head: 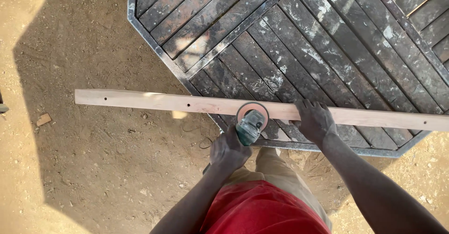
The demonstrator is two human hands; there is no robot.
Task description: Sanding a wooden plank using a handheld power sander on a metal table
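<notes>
Nearest the camera, the person is wearing a red garment (262, 210) over tan trousers (280, 168) and is standing on sandy ground (93, 168).

The left hand (228, 150) is gripping the body of a green power sander (250, 127), fingers curled tight around the tool. A dark cable (204, 144) is looping on the ground just beside that hand. The sander's round orange disc (252, 110) is lying flat against the upper face of a long pale wooden plank (187, 103).

The right hand (314, 120) is pressing down on the plank just to the right of the sander, palm flat and fingers spread over the far edge, holding the wood in place rather than closing around it.

The plank is running left to right across the near corner of a dark metal-framed table (154, 47); its left half is overhanging the ground and its right part is resting on the table. Small holes are showing along its face.

The table's slats are dark, laid diagonally and streaked with pale paint or dust.

Farther left, a small pale wood offcut (43, 119) is lying on the ground, well apart from the plank. The table's shadow is falling across the dirt beyond.
</notes>
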